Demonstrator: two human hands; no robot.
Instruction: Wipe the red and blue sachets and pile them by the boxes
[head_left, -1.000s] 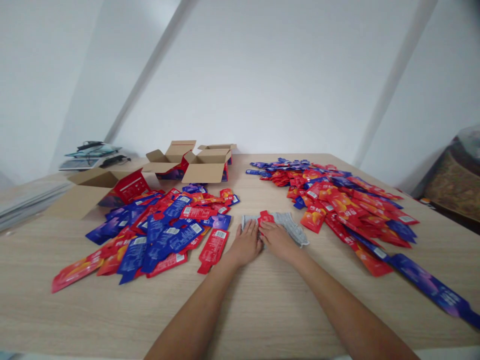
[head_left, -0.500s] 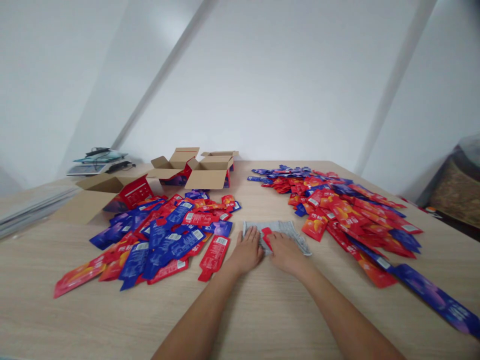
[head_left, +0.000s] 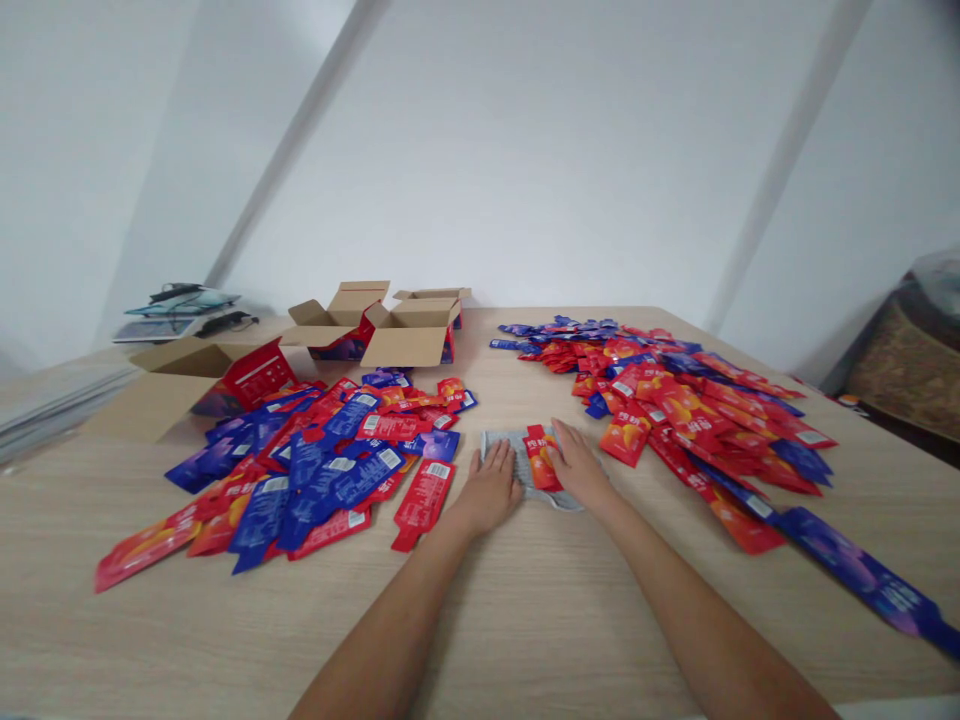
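Note:
A crumpled grey cloth (head_left: pixel 523 439) lies flat on the table in front of me. Upon it rests a red and orange sachet (head_left: pixel 541 460), front side up. My left hand (head_left: pixel 491 488) lies flat on the cloth's left part, fingers stretched out. Along the sachet's right edge, my right hand (head_left: pixel 581 466) presses on the cloth with its fingers extended, the thumb touching the sachet. A single red sachet (head_left: pixel 425 498) with a barcode lies left of my left hand.
Left is a pile of red and blue sachets (head_left: pixel 322 480); a larger pile (head_left: pixel 690 410) spreads on the right. Open cardboard boxes (head_left: pixel 409 345) stand behind the left pile. A blue sachet strip (head_left: pixel 862 570) reaches toward the right edge. Stacked items (head_left: pixel 184 312) lie far left.
My right hand has slid right off the sachet, uncovering its front, and the cloth's right side is now more covered. My left hand stays on the cloth. The view has shifted slightly.

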